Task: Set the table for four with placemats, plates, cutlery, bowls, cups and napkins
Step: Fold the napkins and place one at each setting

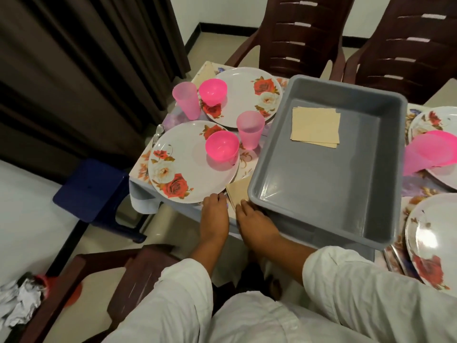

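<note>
- Down at the near edge, both white sleeves [358,288] are reaching forward over a dark brown chair [138,268]; the two hands are lying side by side, close but apart
- The left hand [214,215] is lying loose, fingers fairly straight, tips touching the near rim of the near plate [183,159]; it is pinching nothing I can make out
- The right hand [254,225] is resting flat, fingers spread a little, fingertips pressing the near corner of a beige napkin [237,191]; that napkin is lying on the table between the near plate and the grey tub [321,194], partly tucked under both
- The tub is sitting mid-table, tilted across it; a small stack of napkins [315,127] is lying flat in its far corner
- On the near plate a pink bowl [222,146] is standing upright; just beyond, a pink cup [249,129] is standing on the floral mat; cutlery [158,134] is peeking out at the plate's far-left rim, too small to sort
- Further back, the far plate [239,95] is carrying a second pink bowl [212,91], with a second pink cup [186,100] just beside it
- Off right, two more rose plates [435,238] are showing at the frame edge; pink ware [435,152] is lying on the farther one, blurred
- At the back, two brown chairs [304,33] are facing the table; a blue stool [91,189] is standing by the curtain [74,58]
</note>
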